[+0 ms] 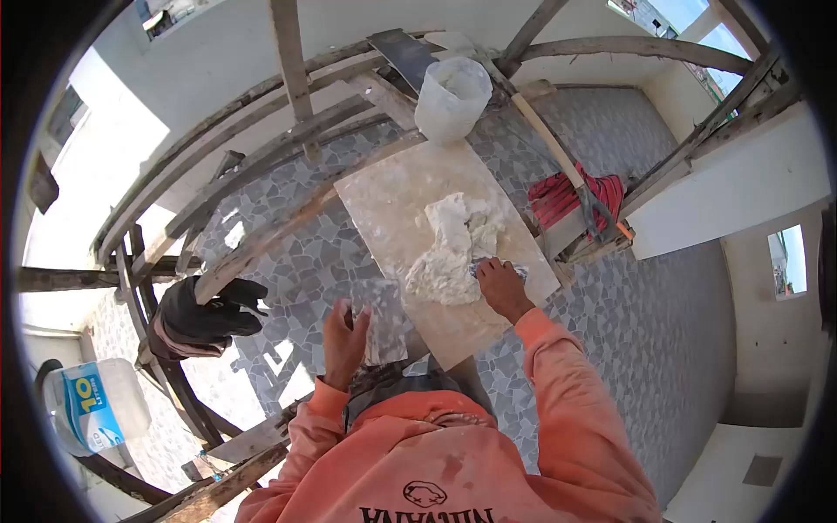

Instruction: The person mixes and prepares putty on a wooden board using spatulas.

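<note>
Nearest, orange sleeves, both arms reaching forward from the body. Left hand [346, 344]: grip narrow, closed at the near-left edge of a flat plate [384, 321] smeared pale; fingers partly hidden. Forearm short in view, wrist upright, thumb toward the plate. Plate sits just beside the left edge of the surface [384, 196], a pale board.

Right hand [504, 289]: grip closed over a hand tool [521, 273], palm down, knuckles up; tool mostly covered, exact shape can't tell. Arm stretched further out than the left, elbow out to the right, hand above the board's right part.

White paste [446, 266]: uneven heap on the board, directly left of the right grip and running beyond it; right of and beyond the plate.

Left side: dark cloth [205, 321] over wood, clear container [131, 397] with blue label. Further: white bucket [453, 103] upright at the board's far end; striped red cloth [558, 199] under a long wooden handle [542, 131], right. Stone-patterned floor [301, 240] below.
</note>
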Action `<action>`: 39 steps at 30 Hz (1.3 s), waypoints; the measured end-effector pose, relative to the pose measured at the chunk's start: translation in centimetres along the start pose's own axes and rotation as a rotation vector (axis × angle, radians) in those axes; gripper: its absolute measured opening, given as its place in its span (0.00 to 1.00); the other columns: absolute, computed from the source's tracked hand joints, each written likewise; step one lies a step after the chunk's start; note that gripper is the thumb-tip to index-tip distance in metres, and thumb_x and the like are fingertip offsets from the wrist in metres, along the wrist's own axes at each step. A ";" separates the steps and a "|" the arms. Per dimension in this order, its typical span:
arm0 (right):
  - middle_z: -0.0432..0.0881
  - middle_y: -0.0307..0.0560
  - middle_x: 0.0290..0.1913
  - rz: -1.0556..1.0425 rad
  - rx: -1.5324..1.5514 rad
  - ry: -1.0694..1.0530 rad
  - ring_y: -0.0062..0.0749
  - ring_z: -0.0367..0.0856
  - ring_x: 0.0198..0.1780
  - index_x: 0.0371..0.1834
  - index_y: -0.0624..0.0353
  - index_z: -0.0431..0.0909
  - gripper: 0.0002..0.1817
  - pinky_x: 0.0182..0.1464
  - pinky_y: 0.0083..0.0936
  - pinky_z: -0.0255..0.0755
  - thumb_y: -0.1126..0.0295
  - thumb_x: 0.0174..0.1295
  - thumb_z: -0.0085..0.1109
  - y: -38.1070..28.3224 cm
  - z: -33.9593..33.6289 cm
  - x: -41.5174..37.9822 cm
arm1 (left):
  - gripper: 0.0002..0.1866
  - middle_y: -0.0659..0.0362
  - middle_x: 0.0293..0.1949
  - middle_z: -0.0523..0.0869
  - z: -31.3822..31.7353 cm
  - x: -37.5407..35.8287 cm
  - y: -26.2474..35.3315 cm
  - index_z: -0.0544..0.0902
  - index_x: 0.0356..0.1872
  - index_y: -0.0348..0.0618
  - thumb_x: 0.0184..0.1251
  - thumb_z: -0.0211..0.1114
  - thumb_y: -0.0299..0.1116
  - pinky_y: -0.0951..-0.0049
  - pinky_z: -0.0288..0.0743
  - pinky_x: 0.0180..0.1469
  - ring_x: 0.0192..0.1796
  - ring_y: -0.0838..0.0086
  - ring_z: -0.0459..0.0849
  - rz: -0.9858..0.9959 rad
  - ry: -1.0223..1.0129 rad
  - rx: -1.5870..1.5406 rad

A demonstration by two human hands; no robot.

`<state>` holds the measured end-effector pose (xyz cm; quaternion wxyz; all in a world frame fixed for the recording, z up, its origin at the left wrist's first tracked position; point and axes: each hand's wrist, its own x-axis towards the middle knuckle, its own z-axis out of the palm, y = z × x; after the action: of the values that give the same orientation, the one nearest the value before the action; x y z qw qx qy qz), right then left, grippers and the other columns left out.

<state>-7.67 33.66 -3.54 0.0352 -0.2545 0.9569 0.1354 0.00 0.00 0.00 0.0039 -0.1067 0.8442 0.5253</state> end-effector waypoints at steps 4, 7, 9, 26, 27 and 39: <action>0.76 0.41 0.43 -0.076 0.020 -0.013 0.36 0.73 0.49 0.43 0.57 0.77 0.12 0.48 0.36 0.67 0.69 0.55 0.59 1.6 -3.0 -1.4 | 0.15 0.61 0.20 0.63 0.7 -2.5 1.3 0.73 0.35 0.35 0.66 0.66 0.37 0.71 0.57 0.26 0.25 0.78 0.60 0.006 0.045 -0.065; 0.76 0.41 0.43 -0.054 -0.008 0.133 0.36 0.73 0.48 0.42 0.56 0.77 0.12 0.46 0.35 0.67 0.69 0.54 0.59 1.1 -2.5 -0.1 | 0.15 0.62 0.20 0.63 0.5 -2.3 1.6 0.73 0.35 0.34 0.66 0.66 0.37 0.72 0.57 0.26 0.25 0.79 0.60 -0.004 0.078 -0.072; 0.76 0.41 0.42 -0.166 -0.025 0.193 0.35 0.73 0.48 0.42 0.56 0.76 0.12 0.46 0.35 0.66 0.70 0.54 0.59 -0.4 0.0 -0.7 | 0.15 0.62 0.20 0.63 0.7 -2.9 2.1 0.73 0.36 0.34 0.66 0.66 0.37 0.72 0.57 0.26 0.25 0.79 0.60 -0.034 0.092 -0.087; 0.76 0.43 0.39 -0.287 0.048 0.244 0.37 0.73 0.48 0.38 0.56 0.77 0.08 0.47 0.35 0.66 0.70 0.55 0.56 8.0 0.7 0.6 | 0.16 0.66 0.22 0.63 8.9 -9.6 7.3 0.72 0.32 0.36 0.66 0.66 0.38 0.74 0.55 0.27 0.26 0.81 0.58 -0.232 0.402 -0.156; 0.76 0.43 0.39 -0.352 0.033 0.226 0.37 0.73 0.47 0.39 0.56 0.77 0.08 0.47 0.35 0.66 0.70 0.55 0.56 8.1 1.8 0.4 | 0.16 0.67 0.22 0.63 9.6 -10.0 7.6 0.71 0.31 0.36 0.66 0.66 0.38 0.74 0.55 0.27 0.27 0.81 0.58 -0.258 0.409 -0.185; 0.76 0.43 0.42 -0.537 -0.024 0.134 0.36 0.73 0.47 0.39 0.57 0.79 0.09 0.48 0.33 0.67 0.70 0.55 0.57 7.3 0.5 1.6 | 0.16 0.66 0.22 0.62 11.1 -11.0 7.9 0.74 0.34 0.34 0.66 0.67 0.39 0.75 0.55 0.27 0.27 0.82 0.58 -0.240 0.429 -0.226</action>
<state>-12.65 39.17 -2.50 0.0034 -0.5077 0.8537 0.1157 8.09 15.16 3.29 -0.1247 -0.3149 0.7430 0.5772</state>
